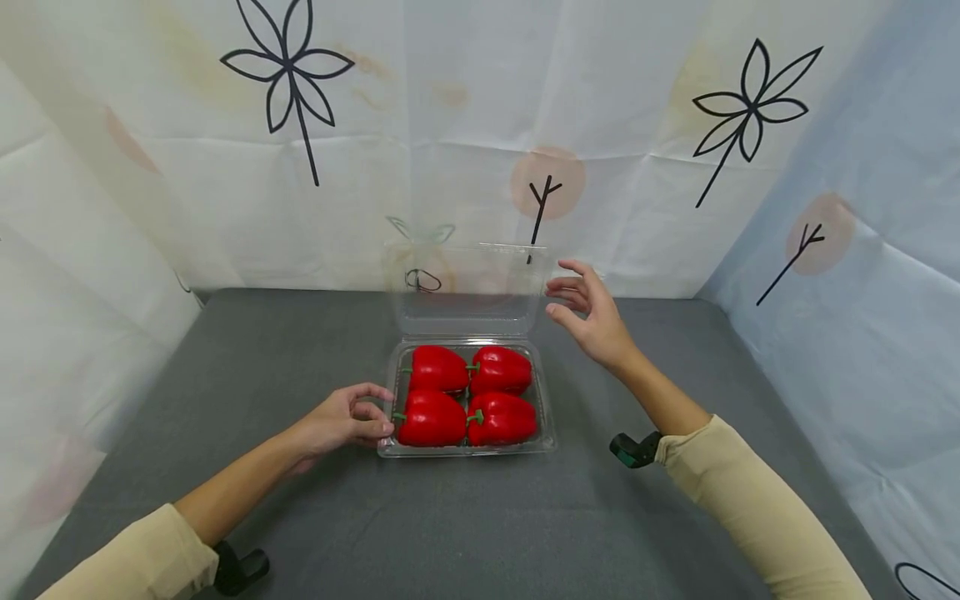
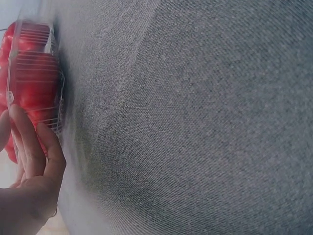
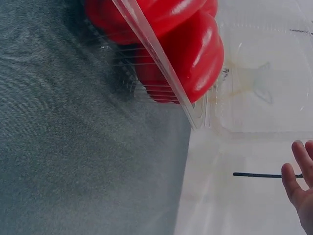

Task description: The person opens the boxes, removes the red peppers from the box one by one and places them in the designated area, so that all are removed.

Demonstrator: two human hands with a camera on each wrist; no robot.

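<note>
A clear plastic clamshell container (image 1: 548, 442) stands on the grey table with several red bell peppers (image 1: 501, 418) in its base, green stems pointing left. Its transparent lid (image 1: 468, 315) is raised at the back. At the container's left side, my left hand (image 1: 348, 423) pinches the rim, thumb above and fingers along the outer wall, as the left wrist view also shows. Just right of the lid, my right hand (image 1: 592, 317) is lifted with fingers spread and loosely bent, holding nothing. In the right wrist view, the right hand (image 3: 304, 183) appears apart from the lid (image 3: 264, 98).
Grey cloth covers the table (image 1: 465, 525). A white curtain (image 1: 465, 100) with dark leaf drawings hangs behind the table's back edge, and more fabric (image 1: 862, 275) hangs at the right. Black wrist devices (image 1: 633, 450) sit at both sleeve cuffs.
</note>
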